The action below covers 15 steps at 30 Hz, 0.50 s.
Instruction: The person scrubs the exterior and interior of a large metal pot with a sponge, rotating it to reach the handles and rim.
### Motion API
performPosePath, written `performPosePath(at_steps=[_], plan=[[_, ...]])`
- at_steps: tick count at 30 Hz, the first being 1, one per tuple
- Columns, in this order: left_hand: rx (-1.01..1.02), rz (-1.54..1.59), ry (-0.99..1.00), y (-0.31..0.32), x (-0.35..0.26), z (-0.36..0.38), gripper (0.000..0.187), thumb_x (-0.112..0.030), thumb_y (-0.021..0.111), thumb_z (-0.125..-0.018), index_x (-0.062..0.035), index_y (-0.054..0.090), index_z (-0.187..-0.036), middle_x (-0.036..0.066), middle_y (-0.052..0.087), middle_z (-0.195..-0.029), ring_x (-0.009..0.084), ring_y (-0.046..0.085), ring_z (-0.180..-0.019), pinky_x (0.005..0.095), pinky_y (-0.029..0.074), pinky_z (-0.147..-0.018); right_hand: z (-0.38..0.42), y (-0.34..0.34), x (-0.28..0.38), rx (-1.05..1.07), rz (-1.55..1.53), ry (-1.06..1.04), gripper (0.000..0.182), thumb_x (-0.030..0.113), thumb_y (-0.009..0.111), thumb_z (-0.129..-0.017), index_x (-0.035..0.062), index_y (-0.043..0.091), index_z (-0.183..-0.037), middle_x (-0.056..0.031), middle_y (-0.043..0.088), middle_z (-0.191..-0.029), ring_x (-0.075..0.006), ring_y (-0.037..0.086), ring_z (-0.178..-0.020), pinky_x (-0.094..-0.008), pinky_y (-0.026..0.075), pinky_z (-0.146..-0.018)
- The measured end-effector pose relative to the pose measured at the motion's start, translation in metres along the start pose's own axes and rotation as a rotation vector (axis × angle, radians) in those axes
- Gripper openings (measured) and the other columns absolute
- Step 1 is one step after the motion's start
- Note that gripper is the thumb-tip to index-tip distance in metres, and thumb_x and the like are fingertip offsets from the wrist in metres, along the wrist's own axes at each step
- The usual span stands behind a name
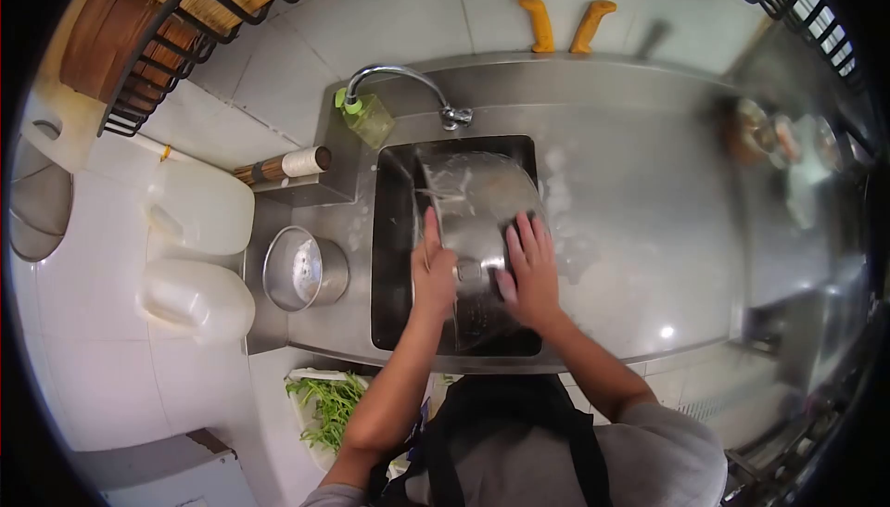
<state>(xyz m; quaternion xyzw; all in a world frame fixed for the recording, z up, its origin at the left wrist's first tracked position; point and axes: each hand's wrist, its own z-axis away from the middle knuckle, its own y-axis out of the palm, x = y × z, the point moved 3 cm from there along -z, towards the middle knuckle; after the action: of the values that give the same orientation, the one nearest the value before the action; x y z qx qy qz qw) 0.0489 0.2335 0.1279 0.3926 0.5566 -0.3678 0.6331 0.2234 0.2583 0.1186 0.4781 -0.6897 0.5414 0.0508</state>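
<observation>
Over the sink [394, 229], left hand [432, 271] grips the tilted pot [477, 220] by its rim to steady it (suds visible), while right hand [530, 266] presses flat, fingers spread, scrubbing.

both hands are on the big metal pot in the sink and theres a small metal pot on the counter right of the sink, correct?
Not quite. The small metal pot stands on the counter to the left of the sink, not the right, as the head view shows. The rest holds: the left hand and the right hand are both on the big metal pot in the sink.
</observation>
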Motion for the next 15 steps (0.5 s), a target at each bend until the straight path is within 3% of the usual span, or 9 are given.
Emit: performPosePath(at_steps=[1,3,5,8,10,12,14,15], plan=[[0.082,-0.087,0.020,0.004,0.007,0.007,0.070,-0.002,0.044,-0.082,0.0002,0.029,-0.150,0.009,0.061,-0.121,0.0132,0.056,-0.100,0.0231,0.042,-0.090,0.016,0.001,0.004,-0.005,0.011,0.009,0.065,0.020,0.063,-0.083,-0.0044,0.040,-0.138,-0.0254,0.030,-0.151,-0.0494,0.028,-0.137,-0.0587,0.023,-0.111],[0.111,-0.065,0.049,0.014,0.015,0.024,0.072,0.000,0.044,-0.080,-0.0002,0.029,-0.150,0.009,0.062,-0.119,0.0122,0.056,-0.096,0.0225,0.043,-0.086,0.046,0.002,0.006,-0.033,0.017,0.135,0.067,0.020,0.064,-0.082,-0.0046,0.039,-0.139,-0.0262,0.029,-0.151,-0.0493,0.028,-0.138,-0.0586,0.023,-0.112],[0.150,-0.051,0.074,0.023,0.014,0.024,0.074,0.002,0.043,-0.077,-0.0006,0.029,-0.150,0.008,0.063,-0.116,0.0112,0.056,-0.092,0.0219,0.043,-0.083,0.059,0.005,-0.003,-0.035,-0.017,0.120,0.069,0.022,0.060,-0.084,-0.0015,0.034,-0.144,-0.0276,0.024,-0.153,-0.0494,0.024,-0.140,-0.0590,0.020,-0.113],[0.202,-0.109,0.093,0.019,0.013,0.018,0.079,0.004,0.039,-0.072,-0.0012,0.029,-0.150,0.006,0.064,-0.111,0.0086,0.053,-0.085,0.0191,0.042,-0.078,0.015,-0.004,-0.018,-0.054,-0.021,0.102,0.066,0.025,0.063,-0.084,-0.0033,0.040,-0.139,-0.0250,0.032,-0.150,-0.0474,0.031,-0.136,-0.0546,0.026,-0.112],[0.201,-0.150,0.078,0.020,0.012,0.010,0.080,0.003,0.038,-0.072,-0.0012,0.028,-0.151,0.007,0.064,-0.114,0.0086,0.054,-0.087,0.0187,0.042,-0.079,-0.031,0.002,-0.052,-0.077,-0.043,0.146,0.058,0.032,0.057,-0.090,-0.0021,0.046,-0.135,-0.0245,0.040,-0.146,-0.0436,0.036,-0.135,-0.0508,0.029,-0.111],[0.203,-0.189,0.057,0.021,0.015,0.009,0.080,0.003,0.038,-0.072,-0.0012,0.028,-0.151,0.008,0.063,-0.116,0.0087,0.054,-0.088,0.0183,0.041,-0.080,-0.079,0.021,-0.091,0.037,-0.143,0.222,0.055,0.040,0.047,-0.096,-0.0016,0.052,-0.131,-0.0252,0.047,-0.140,-0.0407,0.040,-0.133,-0.0471,0.031,-0.110],[0.190,-0.105,0.094,0.023,0.018,0.009,0.081,0.003,0.038,-0.070,0.0001,0.027,-0.151,0.012,0.060,-0.125,0.0116,0.054,-0.102,0.0184,0.039,-0.086,-0.120,0.038,-0.124,0.324,-0.309,0.340,0.058,0.044,0.039,-0.098,-0.0021,0.054,-0.129,-0.0263,0.050,-0.137,-0.0398,0.043,-0.131,-0.0446,0.032,-0.110],[0.181,-0.060,0.111,0.027,0.016,0.009,0.082,0.003,0.038,-0.070,0.0007,0.027,-0.151,0.014,0.058,-0.129,0.0131,0.054,-0.109,0.0184,0.038,-0.089,-0.113,0.034,-0.123,0.319,-0.307,0.358,0.058,0.044,0.039,-0.098,-0.0021,0.054,-0.129,-0.0263,0.050,-0.137,-0.0398,0.043,-0.131,-0.0446,0.032,-0.110]])
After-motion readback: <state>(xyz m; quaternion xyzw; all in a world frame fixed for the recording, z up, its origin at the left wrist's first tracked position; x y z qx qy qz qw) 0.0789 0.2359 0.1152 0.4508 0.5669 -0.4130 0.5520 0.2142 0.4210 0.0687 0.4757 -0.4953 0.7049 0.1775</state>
